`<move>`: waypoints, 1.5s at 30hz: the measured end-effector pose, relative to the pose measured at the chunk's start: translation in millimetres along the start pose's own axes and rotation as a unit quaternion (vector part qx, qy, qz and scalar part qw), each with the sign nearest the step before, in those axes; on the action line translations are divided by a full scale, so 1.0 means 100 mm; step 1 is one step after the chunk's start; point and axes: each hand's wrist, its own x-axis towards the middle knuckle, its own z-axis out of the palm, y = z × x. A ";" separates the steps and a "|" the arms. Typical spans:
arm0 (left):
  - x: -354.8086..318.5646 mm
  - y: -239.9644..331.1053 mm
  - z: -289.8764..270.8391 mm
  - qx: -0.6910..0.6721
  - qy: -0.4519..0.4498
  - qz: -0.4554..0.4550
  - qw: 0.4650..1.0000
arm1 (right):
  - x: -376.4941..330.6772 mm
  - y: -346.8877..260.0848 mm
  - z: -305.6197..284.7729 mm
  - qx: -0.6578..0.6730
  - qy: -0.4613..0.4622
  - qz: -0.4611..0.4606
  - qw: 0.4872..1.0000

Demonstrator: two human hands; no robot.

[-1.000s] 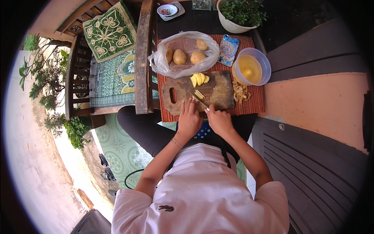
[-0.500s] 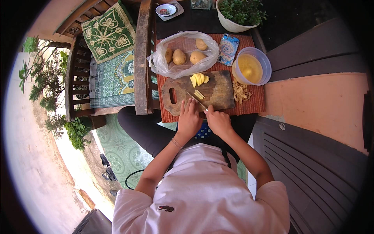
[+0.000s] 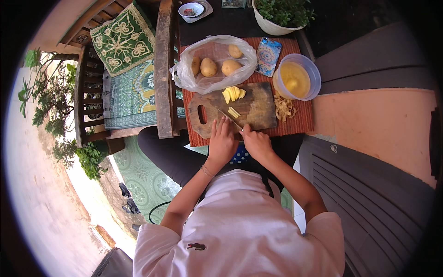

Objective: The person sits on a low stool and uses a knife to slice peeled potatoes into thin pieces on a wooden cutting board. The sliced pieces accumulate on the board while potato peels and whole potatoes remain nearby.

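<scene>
The wooden cutting board sits where it was a second ago, on the red mat. The left hand now lies flat, fingers together, on its near edge; the right hand grips the knife, angled toward the cut potato sticks, which have barely grown, so slicing looks paused.
</scene>
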 end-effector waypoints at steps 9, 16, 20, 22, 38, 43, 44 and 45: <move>-0.02 0.00 0.02 0.013 0.013 0.005 1.000 | 0.03 -0.03 0.02 -0.026 0.023 -0.005 0.999; -0.03 0.00 0.05 0.022 0.012 0.001 1.000 | 0.02 -0.06 0.01 -0.085 0.048 -0.010 0.995; -0.03 0.00 0.04 0.026 0.013 0.003 1.000 | 0.00 -0.05 -0.03 -0.108 0.045 -0.006 0.993; -0.03 0.00 0.06 0.025 0.019 0.002 1.000 | -0.04 -0.04 -0.02 -0.107 0.058 -0.010 0.993; -0.04 0.03 0.03 0.029 0.006 -0.008 1.000 | -0.03 0.00 -0.12 -0.029 0.036 0.012 0.999; -0.05 0.03 0.04 0.029 0.002 -0.008 1.000 | -0.04 -0.01 -0.19 -0.024 0.039 0.005 0.999; -0.05 0.03 0.03 0.028 0.000 -0.008 1.000 | -0.04 -0.01 -0.20 -0.023 0.039 0.004 0.999; -0.05 0.03 0.03 0.027 -0.003 -0.008 1.000 | -0.05 -0.02 -0.22 -0.022 0.039 0.003 0.999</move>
